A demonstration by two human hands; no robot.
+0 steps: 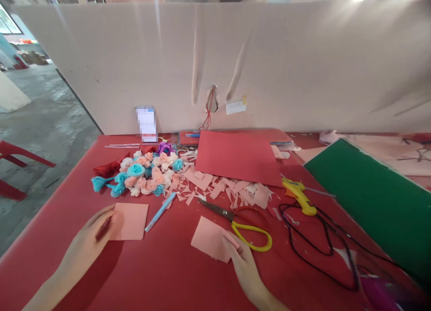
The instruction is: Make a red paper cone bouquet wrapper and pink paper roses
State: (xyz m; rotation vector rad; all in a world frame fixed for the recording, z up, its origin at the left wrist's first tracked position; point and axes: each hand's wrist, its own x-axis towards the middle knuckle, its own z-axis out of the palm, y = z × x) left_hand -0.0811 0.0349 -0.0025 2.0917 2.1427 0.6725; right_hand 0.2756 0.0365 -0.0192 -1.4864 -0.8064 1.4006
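My left hand [89,237] rests on the red table [161,275] with its fingers curled onto the left edge of a pink paper square [131,221]. My right hand [244,264] pinches the near corner of a second pink paper piece [210,237]. A light blue stick [160,211] lies just right of the first square. Scissors with yellow and red handles [240,223] lie beside my right hand.
A heap of pink, blue, white and purple paper flowers [144,172] sits behind the left square, pink scraps [232,190] beside it. A red sheet [237,156], a green sheet [373,199], a yellow glue gun [298,194] with black cable [316,248] lie right. A white board stands behind.
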